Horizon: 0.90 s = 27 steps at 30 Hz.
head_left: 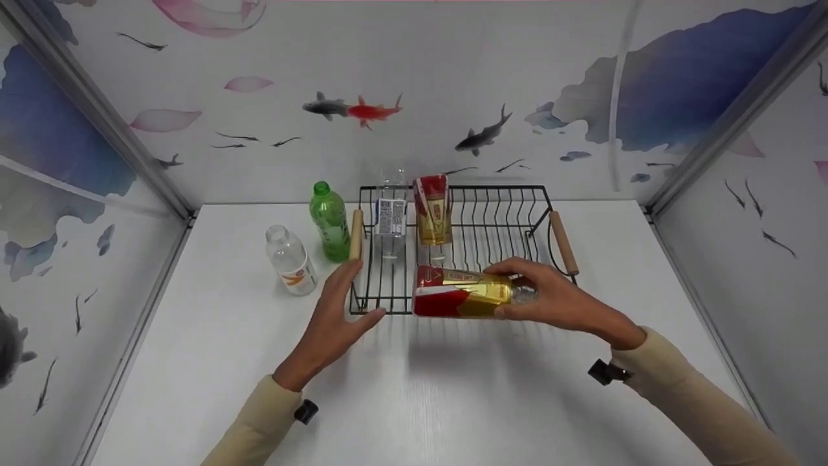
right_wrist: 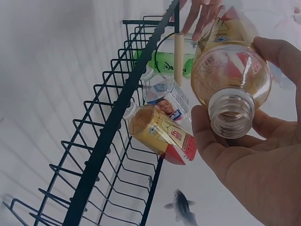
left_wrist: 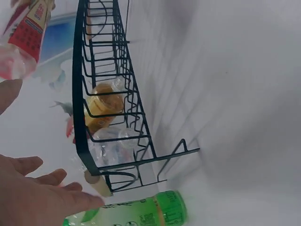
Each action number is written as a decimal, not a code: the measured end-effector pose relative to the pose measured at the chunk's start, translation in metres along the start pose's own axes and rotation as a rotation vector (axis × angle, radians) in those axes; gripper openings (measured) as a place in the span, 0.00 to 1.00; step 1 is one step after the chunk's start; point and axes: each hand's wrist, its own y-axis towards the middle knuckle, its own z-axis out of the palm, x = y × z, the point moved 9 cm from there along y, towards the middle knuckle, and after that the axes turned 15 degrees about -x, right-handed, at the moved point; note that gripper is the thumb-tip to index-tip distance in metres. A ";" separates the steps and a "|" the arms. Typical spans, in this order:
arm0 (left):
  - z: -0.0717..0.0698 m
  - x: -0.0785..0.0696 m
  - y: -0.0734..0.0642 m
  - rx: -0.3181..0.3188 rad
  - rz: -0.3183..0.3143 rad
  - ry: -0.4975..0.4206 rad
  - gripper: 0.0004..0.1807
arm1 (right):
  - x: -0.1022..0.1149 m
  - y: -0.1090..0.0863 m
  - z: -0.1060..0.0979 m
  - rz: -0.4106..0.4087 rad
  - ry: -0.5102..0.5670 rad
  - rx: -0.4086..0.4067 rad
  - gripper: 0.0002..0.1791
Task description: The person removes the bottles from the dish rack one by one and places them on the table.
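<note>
My right hand (head_left: 550,298) grips an uncapped plastic bottle (head_left: 462,293) with a red and gold label, fingers round its neck end. The bottle lies sideways above the front edge of a black wire dish rack (head_left: 498,188), its base toward the left. In the right wrist view its open mouth (right_wrist: 231,115) faces the camera. With thumb and fingers spread, my left hand (head_left: 333,317) is at the rack's front left corner, fingertips right by the wooden handle (head_left: 356,236). Inside the rack, a clear bottle (head_left: 391,223) and another red and gold bottle (head_left: 433,213) lean upside down, side by side.
Left of the rack stand a green bottle (head_left: 331,223) and a clear uncapped bottle (head_left: 294,265) with an orange and white label. A second wooden handle (head_left: 563,243) is on the rack's right end. Printed panels (head_left: 414,58) enclose the white table (head_left: 427,414) at the back and sides.
</note>
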 end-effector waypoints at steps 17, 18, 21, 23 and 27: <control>0.030 -0.064 -0.019 0.313 0.057 -0.054 0.48 | 0.017 0.002 0.009 -0.077 -0.049 0.046 0.30; 0.032 -0.065 -0.020 0.322 0.056 -0.056 0.48 | 0.018 0.002 0.009 -0.082 -0.051 0.050 0.29; 0.037 -0.070 -0.020 0.341 0.062 -0.077 0.46 | 0.021 0.002 0.010 -0.097 -0.054 0.061 0.29; 0.040 -0.072 -0.020 0.346 0.067 -0.095 0.45 | 0.025 0.003 0.011 -0.109 -0.050 0.070 0.28; 0.047 -0.075 -0.021 0.357 0.067 -0.114 0.44 | 0.028 0.004 0.015 -0.130 -0.038 0.088 0.28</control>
